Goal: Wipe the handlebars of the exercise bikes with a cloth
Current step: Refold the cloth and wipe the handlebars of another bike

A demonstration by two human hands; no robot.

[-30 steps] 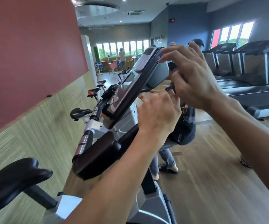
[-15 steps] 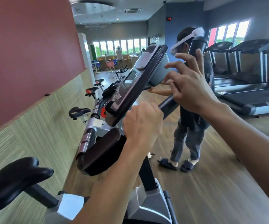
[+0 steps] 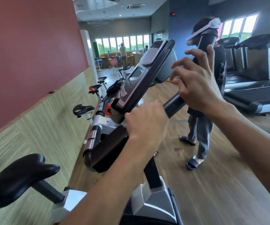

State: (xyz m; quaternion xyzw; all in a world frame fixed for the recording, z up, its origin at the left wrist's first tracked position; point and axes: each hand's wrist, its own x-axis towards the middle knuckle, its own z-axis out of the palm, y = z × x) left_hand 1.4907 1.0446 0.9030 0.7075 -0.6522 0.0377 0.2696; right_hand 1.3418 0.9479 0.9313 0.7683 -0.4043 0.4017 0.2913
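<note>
An exercise bike stands right in front of me, its tilted console (image 3: 147,75) above black handlebars. My left hand (image 3: 147,125) is closed in a fist on the middle handlebar section just under the console. The left handlebar (image 3: 92,140), with silver sensor bands, curves down toward me beside a dark pad (image 3: 110,148). My right hand (image 3: 197,85) lies against the upright right handlebar (image 3: 173,106), thumb on one side, fingers spread and lifted on the other. No cloth shows in either hand.
The bike's black saddle (image 3: 17,177) is at lower left by the red and wood-panelled wall. More bikes (image 3: 84,109) line that wall. A person (image 3: 200,127) in sandals stands just behind the right handlebar. Treadmills (image 3: 252,95) fill the right side.
My left hand dropped from behind the console to the middle bar and closed. My right hand moved from the console's top edge onto the right handlebar and slid up it.
</note>
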